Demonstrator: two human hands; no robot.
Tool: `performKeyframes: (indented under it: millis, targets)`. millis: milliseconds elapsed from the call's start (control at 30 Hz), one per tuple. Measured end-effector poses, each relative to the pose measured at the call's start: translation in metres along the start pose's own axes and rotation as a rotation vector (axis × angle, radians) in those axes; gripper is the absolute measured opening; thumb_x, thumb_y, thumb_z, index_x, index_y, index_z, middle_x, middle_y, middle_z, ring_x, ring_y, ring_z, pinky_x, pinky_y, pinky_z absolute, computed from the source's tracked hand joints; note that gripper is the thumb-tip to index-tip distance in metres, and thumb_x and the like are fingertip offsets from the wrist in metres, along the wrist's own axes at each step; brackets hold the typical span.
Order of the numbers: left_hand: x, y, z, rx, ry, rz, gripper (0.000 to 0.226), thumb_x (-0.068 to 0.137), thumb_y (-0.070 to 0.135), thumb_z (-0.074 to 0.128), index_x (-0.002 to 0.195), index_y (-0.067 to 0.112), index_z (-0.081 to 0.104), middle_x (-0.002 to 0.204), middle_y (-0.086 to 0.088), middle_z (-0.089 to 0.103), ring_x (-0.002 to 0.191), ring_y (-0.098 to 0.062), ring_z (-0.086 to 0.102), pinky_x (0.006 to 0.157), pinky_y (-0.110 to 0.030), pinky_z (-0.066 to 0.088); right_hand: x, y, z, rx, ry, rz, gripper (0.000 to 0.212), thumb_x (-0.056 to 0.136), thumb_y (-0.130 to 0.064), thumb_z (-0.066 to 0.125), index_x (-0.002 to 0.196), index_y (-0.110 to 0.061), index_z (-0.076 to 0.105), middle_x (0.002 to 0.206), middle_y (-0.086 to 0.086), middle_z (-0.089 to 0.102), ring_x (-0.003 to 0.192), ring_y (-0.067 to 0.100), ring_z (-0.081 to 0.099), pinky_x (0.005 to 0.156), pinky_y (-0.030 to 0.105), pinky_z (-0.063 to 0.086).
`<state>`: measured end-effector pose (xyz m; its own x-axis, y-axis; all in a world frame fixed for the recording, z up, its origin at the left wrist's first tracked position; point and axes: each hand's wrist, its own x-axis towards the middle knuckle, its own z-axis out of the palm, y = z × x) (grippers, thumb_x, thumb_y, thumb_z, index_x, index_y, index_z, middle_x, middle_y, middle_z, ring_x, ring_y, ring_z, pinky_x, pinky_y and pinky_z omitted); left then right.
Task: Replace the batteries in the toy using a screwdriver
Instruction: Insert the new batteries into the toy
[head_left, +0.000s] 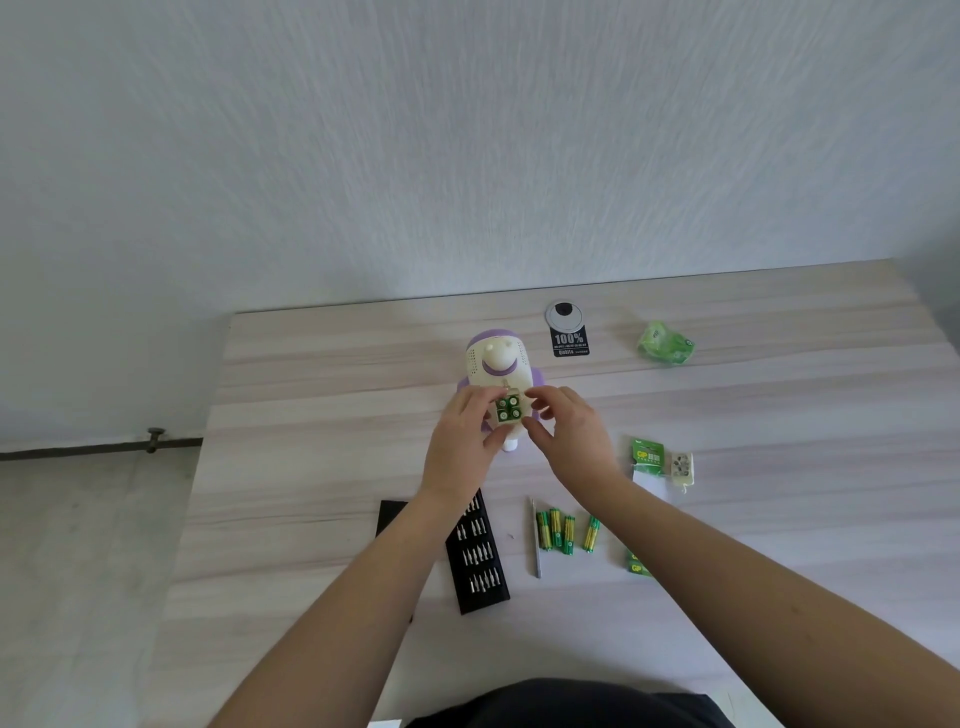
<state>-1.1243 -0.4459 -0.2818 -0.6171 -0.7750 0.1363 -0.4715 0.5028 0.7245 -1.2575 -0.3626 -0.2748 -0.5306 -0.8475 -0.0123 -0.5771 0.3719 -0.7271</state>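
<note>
Left hand, right hand hide toy base.

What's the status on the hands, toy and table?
Left hand grips cream battery holder, four green batteries seated. Right hand pinching its edge. White-and-purple toy behind; nothing obstructing.

Cream-and-purple toy lying on its back at 12 o'clock of the tabletop, open battery bay facing up with four green batteries seated end-on in a square. Four loose green-yellow batteries lying side by side at 5 o'clock of the toy. Slim grey screwdriver flat just left of them.
</note>
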Motion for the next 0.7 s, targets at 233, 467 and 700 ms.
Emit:
performKeyframes:
  millis: [233,467,700]
  targets:
    - [0.019,-0.016,-0.011,0.202,-0.067,0.070,0.103,0.062,0.038,0.087,0.145,0.027,0.028,0.150,-0.006,0.032,0.135,-0.027,0.036,0.102,-0.037,0.038,0.010,0.004,0.009,0.033,-0.114,0.188,0.051,0.098,-0.037,0.046,0.146,-0.021,0.034,0.138,0.001,0.047,0.119,0.018,0.052,0.091,0.031,0.044]
    - [0.039,-0.020,-0.019,0.278,-0.194,0.182,0.126,0.054,0.038,0.091,0.153,0.017,0.016,0.160,-0.010,0.018,0.145,-0.027,0.024,0.106,-0.041,0.039,0.018,0.009,0.015,-0.062,-0.174,0.093,0.035,0.100,-0.029,0.039,0.130,-0.012,0.046,0.115,0.006,0.062,0.099,0.025,0.059,0.073,0.032,0.042]
    - [0.056,-0.022,-0.029,0.303,-0.257,0.153,0.127,0.058,0.039,0.090,0.154,0.019,0.010,0.161,-0.005,0.016,0.149,-0.024,0.015,0.117,-0.042,0.024,0.029,0.015,-0.002,-0.228,-0.301,0.010,0.037,0.100,-0.023,0.036,0.135,-0.012,0.042,0.111,0.012,0.061,0.097,0.031,0.057,0.072,0.037,0.043]
